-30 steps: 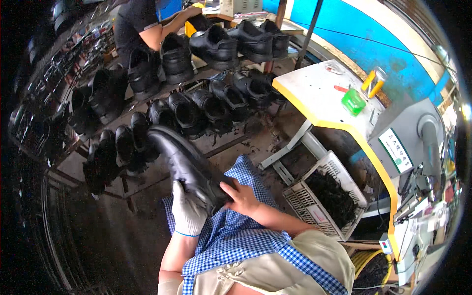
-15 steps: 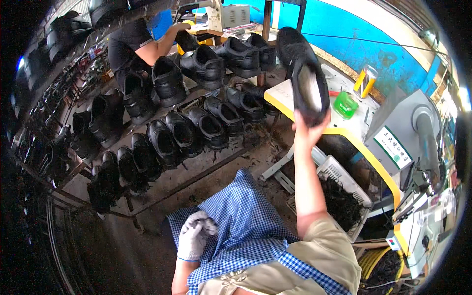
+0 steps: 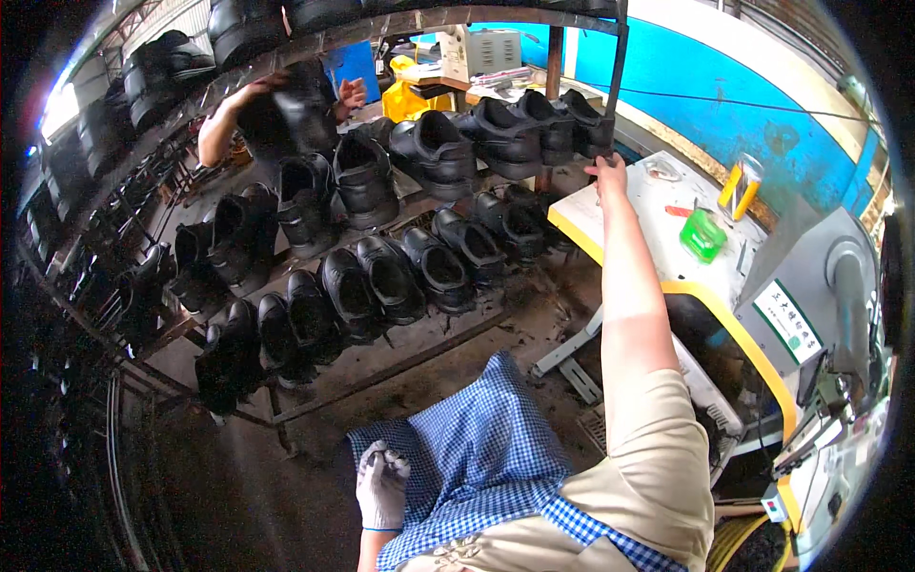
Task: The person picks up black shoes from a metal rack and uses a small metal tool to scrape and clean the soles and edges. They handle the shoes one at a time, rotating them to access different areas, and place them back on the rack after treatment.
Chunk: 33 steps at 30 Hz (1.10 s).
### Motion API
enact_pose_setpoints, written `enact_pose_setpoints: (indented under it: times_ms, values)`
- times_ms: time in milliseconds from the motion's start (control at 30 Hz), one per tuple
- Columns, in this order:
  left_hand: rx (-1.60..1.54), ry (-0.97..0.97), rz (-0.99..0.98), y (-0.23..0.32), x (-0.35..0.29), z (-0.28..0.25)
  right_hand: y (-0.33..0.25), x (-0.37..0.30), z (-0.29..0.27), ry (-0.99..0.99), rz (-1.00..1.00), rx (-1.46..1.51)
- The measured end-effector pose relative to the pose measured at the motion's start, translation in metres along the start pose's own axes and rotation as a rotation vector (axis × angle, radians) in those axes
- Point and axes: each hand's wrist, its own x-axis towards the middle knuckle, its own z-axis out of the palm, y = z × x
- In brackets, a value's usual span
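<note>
My bare right hand (image 3: 607, 178) reaches out to the right end of the rack's upper row. Its fingers are apart, by the heel of a black shoe (image 3: 585, 126) that stands there beside other black shoes (image 3: 435, 157); whether the fingertips still touch it, I cannot tell. Low over my lap, my left hand (image 3: 382, 486) wears a white knitted glove with greyish fingertips. Its fingers are curled in, with nothing showing between them. Below the upper row, another row of black shoes (image 3: 391, 281) stands with the openings facing me.
Right of the rack is a white worktable (image 3: 658, 214) with yellow edging, a green container (image 3: 703, 235) and a yellow can (image 3: 741, 186). A grey machine (image 3: 796, 286) stands beyond. A white crate (image 3: 705, 386) sits underneath. Behind the rack, another person's hand (image 3: 352, 97) is raised.
The shoe my right hand held up over the table now stands at the row's right end, and the hand has moved away from me to the rack. My left hand stays low and curled.
</note>
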Motion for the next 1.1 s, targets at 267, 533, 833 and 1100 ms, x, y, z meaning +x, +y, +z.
enact_pose_setpoints:
  times_ms: [267,533,833,1100]
  values:
    - [0.073,0.019,-0.035,0.001,-0.002,0.008,-0.013,-0.071,0.063,-0.080,-0.623,-0.196]
    - [0.136,-0.062,-0.030,-0.004,0.001,0.013,-0.013,-0.054,0.062,-0.018,-0.416,-0.209]
    - [0.142,-0.123,-0.067,-0.009,0.001,0.000,-0.130,-0.242,-0.030,0.104,-0.774,0.396]
    - [0.735,-0.357,0.483,0.022,0.002,0.077,-0.058,-0.394,-0.043,-0.832,-0.145,0.168]
